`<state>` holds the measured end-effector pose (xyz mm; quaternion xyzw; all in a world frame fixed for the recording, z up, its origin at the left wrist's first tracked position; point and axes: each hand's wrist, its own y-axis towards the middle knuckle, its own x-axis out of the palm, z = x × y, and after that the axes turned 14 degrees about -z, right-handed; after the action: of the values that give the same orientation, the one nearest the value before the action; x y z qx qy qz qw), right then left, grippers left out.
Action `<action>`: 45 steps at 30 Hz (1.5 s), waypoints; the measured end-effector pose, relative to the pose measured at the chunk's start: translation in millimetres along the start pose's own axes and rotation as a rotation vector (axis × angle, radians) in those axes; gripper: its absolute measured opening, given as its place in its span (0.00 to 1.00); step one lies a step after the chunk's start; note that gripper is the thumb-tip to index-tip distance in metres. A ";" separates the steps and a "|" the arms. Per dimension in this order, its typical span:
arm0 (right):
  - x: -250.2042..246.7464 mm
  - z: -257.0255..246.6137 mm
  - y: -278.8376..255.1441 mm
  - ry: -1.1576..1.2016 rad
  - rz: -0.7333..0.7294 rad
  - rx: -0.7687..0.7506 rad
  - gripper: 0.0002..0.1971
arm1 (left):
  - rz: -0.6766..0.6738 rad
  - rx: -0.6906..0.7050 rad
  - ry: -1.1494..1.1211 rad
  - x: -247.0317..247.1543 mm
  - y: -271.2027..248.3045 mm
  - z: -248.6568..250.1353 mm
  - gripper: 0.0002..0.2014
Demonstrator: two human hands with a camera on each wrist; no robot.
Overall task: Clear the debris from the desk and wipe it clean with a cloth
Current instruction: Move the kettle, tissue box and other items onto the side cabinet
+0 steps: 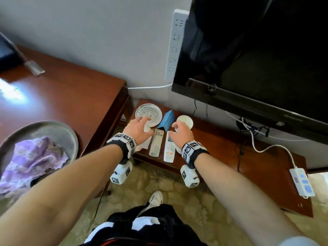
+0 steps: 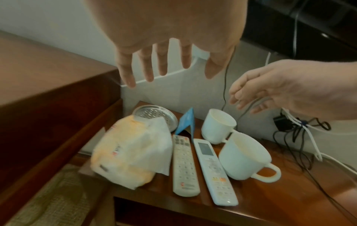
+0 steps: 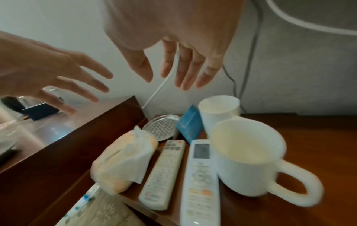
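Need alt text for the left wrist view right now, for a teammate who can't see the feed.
The open left hand hovers, fingers spread, above a low wooden stand holding a tissue pack, two remotes, two white mugs, a blue card and a perforated metal dish. The right hand reaches in from the right, empty.

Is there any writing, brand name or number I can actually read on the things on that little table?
None can be read.
Tissue pack: red marks, too blurred.
Left remote: button labels and red logo, too small.
Right remote: button labels too small, screen blank.
Blue card: faint white print, unreadable.
Television: brand mark on its frame, too small.
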<state>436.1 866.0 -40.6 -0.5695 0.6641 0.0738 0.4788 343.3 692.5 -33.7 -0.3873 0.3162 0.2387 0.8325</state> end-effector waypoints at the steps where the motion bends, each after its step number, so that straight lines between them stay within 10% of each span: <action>1: 5.4 -15.0 0.1 -0.010 -0.014 -0.038 0.13 | 0.027 -0.018 -0.006 -9.4 -11.1 -10.4 0.29; 24: 249.9 -390.0 -93.1 -0.257 -0.171 -0.384 0.11 | 0.421 -0.376 -0.181 -154.9 -316.5 -332.0 0.26; 45: 338.7 -584.3 14.7 -0.180 -0.272 -0.308 0.14 | 0.371 -0.556 -0.188 -281.8 -317.4 -534.6 0.24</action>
<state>137.9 262.8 19.0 -0.7112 0.5167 0.1596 0.4491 171.2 38.0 56.2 -0.5115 0.2259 0.4978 0.6629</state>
